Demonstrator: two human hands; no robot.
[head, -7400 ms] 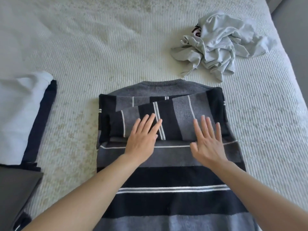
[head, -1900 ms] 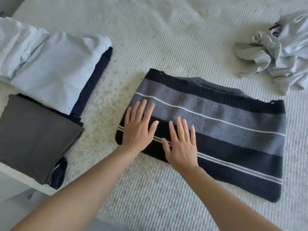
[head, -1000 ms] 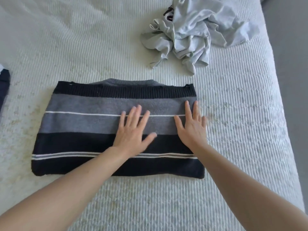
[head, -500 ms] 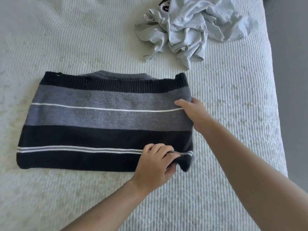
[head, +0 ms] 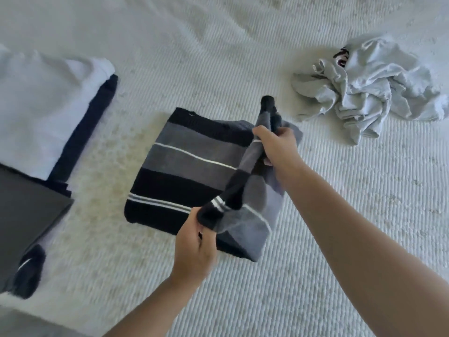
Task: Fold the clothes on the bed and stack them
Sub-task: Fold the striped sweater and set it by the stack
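A striped sweater [head: 189, 166] in black, grey and white lies folded on the bed [head: 218, 57]. Its right edge is lifted off the bed and stands up over the rest. My right hand [head: 277, 144] grips that raised edge near its far corner. My left hand [head: 194, 244] pinches the same edge at its near corner. A crumpled light grey garment [head: 369, 86] lies at the right back. At the left sits a stack of folded clothes: a pale blue piece [head: 41, 108] over a dark navy one [head: 82, 135], and a dark grey piece [head: 24, 215] nearer to me.
The bed's ribbed white cover spreads around the sweater, with open cover between it and the stack at the left. The bed's near edge shows at the lower left corner.
Both hands have lifted the sweater's right edge and carried it up and to the left over the rest. The view has swung left, so the stack is back in sight.
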